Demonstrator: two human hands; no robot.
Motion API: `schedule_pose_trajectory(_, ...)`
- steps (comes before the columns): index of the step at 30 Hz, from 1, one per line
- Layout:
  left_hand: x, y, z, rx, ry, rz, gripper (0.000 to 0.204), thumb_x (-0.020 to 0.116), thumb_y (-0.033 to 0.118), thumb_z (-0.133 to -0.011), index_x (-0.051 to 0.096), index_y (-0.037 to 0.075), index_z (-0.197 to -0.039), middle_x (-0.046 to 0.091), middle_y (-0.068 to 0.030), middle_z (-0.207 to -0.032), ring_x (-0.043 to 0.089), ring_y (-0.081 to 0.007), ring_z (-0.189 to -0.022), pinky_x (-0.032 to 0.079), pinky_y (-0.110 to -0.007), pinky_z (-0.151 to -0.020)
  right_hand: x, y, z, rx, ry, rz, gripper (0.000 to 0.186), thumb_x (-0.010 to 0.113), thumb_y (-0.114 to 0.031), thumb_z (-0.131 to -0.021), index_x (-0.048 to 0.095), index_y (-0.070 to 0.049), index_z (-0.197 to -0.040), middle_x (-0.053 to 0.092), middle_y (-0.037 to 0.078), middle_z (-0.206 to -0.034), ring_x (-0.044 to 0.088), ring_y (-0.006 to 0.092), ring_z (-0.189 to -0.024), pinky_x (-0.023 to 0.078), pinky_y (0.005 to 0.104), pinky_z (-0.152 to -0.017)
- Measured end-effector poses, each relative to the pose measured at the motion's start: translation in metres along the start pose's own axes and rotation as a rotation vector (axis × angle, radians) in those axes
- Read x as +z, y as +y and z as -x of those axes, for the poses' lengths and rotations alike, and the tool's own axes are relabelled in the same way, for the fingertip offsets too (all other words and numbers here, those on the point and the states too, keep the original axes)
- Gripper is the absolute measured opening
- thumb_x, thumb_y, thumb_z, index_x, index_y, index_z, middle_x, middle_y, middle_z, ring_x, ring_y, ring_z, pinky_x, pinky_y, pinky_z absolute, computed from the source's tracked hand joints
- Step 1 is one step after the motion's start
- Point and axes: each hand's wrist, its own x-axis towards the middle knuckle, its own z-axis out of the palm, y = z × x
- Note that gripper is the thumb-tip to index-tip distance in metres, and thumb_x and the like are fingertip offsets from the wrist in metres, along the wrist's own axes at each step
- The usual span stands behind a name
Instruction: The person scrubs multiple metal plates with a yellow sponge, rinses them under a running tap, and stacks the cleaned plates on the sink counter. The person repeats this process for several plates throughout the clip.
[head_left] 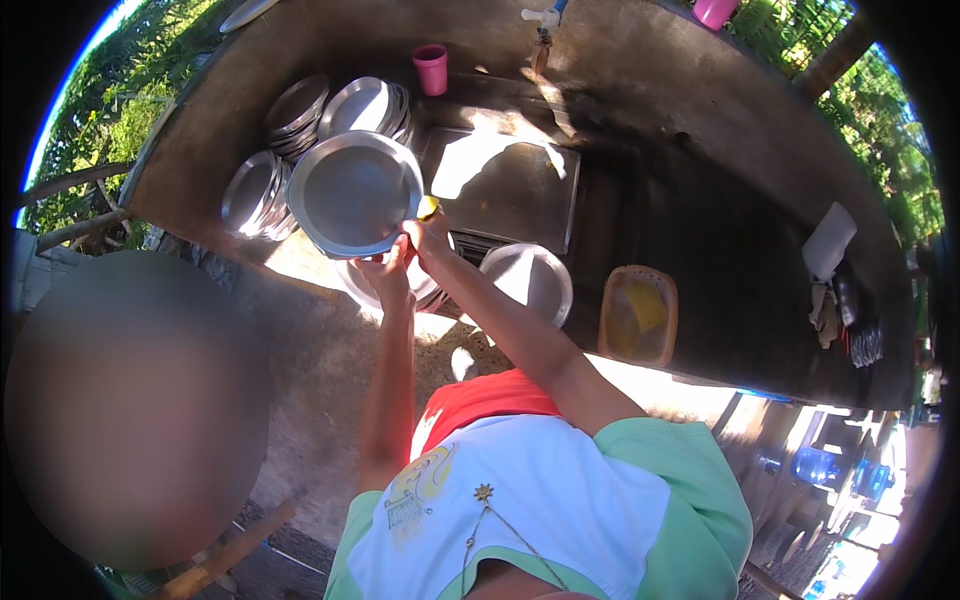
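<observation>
A round metal plate (354,188) is raised over the left part of the sink counter, with my left hand (393,268) gripping its lower edge. My right hand (427,232) is closed around a small yellow sponge (429,206) at the plate's right edge. Beneath them lies a pile of plates (355,285), partly hidden by my hands and the raised plate. Another metal plate (530,292) rests just to the right, beside a plastic basin (637,350) with something yellow in it.
Stacked plates (250,190) stand at the left, a pink cup (430,72) at the back near a tap (540,18). A metal sink panel (520,200) lies behind my hands; cutlery (865,348) sits at the far right. A large blurred patch hides the lower left.
</observation>
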Motion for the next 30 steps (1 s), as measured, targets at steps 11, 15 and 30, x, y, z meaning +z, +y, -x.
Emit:
schedule_pose_trajectory(11,-0.007,0.039,-0.006,0.43,-0.671,-0.644,0.058,0.048,-0.012,-0.077,0.038,0.006,-0.131,0.041,-0.015,-0.133,0.038,-0.0336,-0.123,0.03,-0.045,-0.102,0.026,-0.108,0.008,-0.517,-0.396,0.312,0.033,0.059,-0.019,-0.08,0.051,-0.002,-0.107,0.06,0.014,-0.095,0.06,0.0265,-0.082,0.046,0.0339,-0.075)
schedule_pose_trajectory(15,-0.001,0.026,-0.005,-0.428,-0.704,0.708,0.056,0.051,0.042,-0.087,0.036,0.005,-0.127,0.048,-0.0125,-0.12,0.047,-0.0243,-0.112,0.04,-0.039,-0.095,0.021,-0.102,0.043,-1.018,-0.591,0.843,0.026,0.061,-0.016,-0.077,0.059,-0.004,-0.1,0.052,0.011,-0.12,0.049,0.0298,-0.112,0.041,0.0359,-0.092)
schedule_pose_trajectory(30,0.015,-0.025,0.059,-0.547,-0.894,0.431,0.053,0.047,-0.014,-0.062,0.048,-0.001,-0.113,0.055,-0.0131,-0.107,0.056,-0.0245,-0.1,0.047,-0.04,-0.089,-0.13,-0.104,-0.004,-0.386,0.126,0.32,0.028,0.05,-0.021,-0.088,0.055,-0.002,-0.108,0.052,0.012,-0.122,0.036,0.031,-0.125,0.025,0.0393,-0.104)
